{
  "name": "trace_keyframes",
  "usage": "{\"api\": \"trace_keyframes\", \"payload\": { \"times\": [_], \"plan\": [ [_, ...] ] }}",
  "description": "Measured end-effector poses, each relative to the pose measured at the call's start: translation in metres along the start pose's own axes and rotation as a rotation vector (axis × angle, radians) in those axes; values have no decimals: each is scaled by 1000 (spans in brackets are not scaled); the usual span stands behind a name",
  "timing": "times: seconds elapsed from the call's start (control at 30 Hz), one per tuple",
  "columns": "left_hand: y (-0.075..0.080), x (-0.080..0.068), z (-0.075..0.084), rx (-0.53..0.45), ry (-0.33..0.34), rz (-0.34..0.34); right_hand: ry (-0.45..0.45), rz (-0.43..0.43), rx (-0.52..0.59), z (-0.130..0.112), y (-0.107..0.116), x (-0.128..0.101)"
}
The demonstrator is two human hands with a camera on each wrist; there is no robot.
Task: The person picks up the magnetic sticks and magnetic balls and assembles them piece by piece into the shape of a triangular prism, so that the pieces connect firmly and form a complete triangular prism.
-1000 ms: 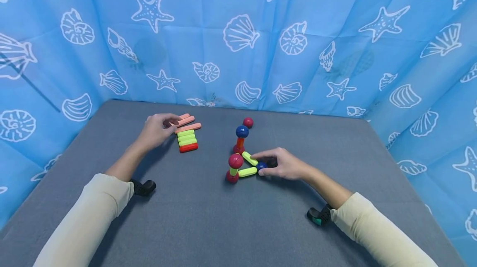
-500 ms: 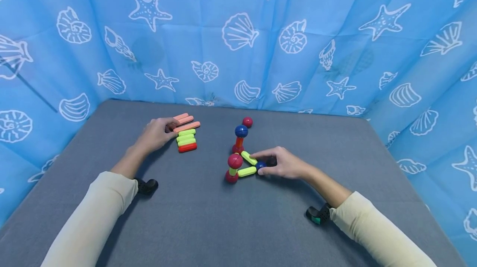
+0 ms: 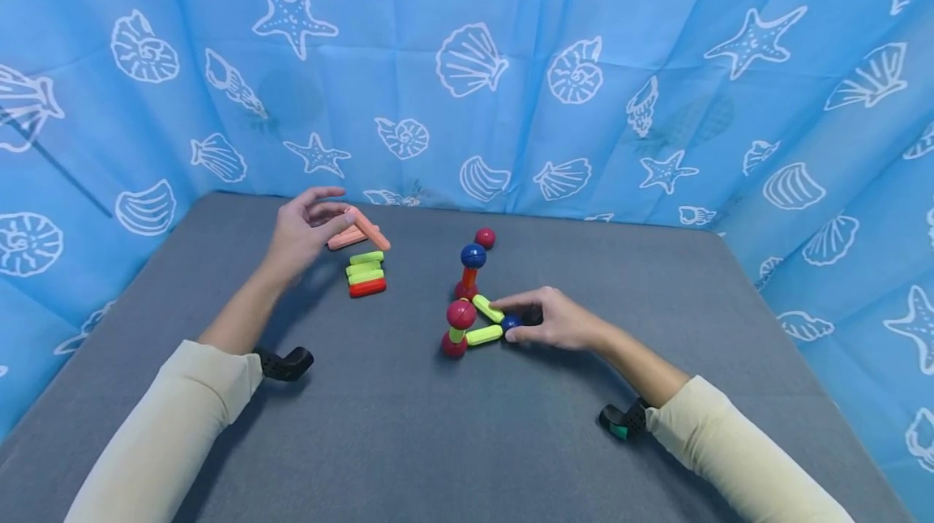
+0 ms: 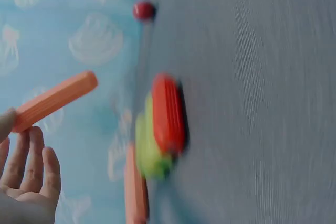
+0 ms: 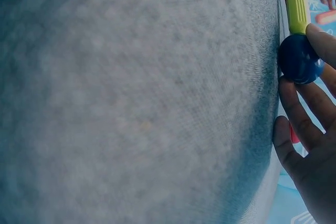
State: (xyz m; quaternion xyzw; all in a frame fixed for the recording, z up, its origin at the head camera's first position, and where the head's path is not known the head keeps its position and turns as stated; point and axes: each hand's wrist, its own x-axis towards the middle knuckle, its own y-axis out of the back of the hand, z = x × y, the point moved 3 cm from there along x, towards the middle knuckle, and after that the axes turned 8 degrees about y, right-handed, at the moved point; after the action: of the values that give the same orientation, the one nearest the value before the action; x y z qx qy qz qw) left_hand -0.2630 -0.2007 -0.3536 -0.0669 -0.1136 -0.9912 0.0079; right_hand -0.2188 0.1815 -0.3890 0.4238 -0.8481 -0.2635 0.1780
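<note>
While the left hand (image 3: pixel 302 233) pinches a pink stick (image 3: pixel 367 228), the right hand (image 3: pixel 556 319) half hides the blue ball (image 3: pixel 511 323) it pinches.

stick pile (image 4: pixel 160 129) motion-blurred in left wrist view, right hand (image 5: pixel 310 145) cropped at frame edge, blue ball (image 5: pixel 299 59) half covered by fingers

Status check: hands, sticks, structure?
Left hand pinches salmon stick, lifted above stick pile. Right hand holds blue ball at ball-and-stick structure. Nothing between them.
</note>
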Motion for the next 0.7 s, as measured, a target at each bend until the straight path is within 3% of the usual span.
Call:
{"api": "trace_keyframes", "payload": {
  "times": [0.07,0.17,0.4,0.7],
  "plan": [
    [-9,-4,9,-104,9,-57,-2,0,-5,0,0,0],
    [-28,-10,17,-159,18,-155,-9,-1,-14,-1,0,0],
    [-70,-24,20,-80,39,-341,-25,4,-28,0,-1,1],
    [-101,-31,16,-51,2,-459,-26,2,-19,-1,0,1]
  ]
}}
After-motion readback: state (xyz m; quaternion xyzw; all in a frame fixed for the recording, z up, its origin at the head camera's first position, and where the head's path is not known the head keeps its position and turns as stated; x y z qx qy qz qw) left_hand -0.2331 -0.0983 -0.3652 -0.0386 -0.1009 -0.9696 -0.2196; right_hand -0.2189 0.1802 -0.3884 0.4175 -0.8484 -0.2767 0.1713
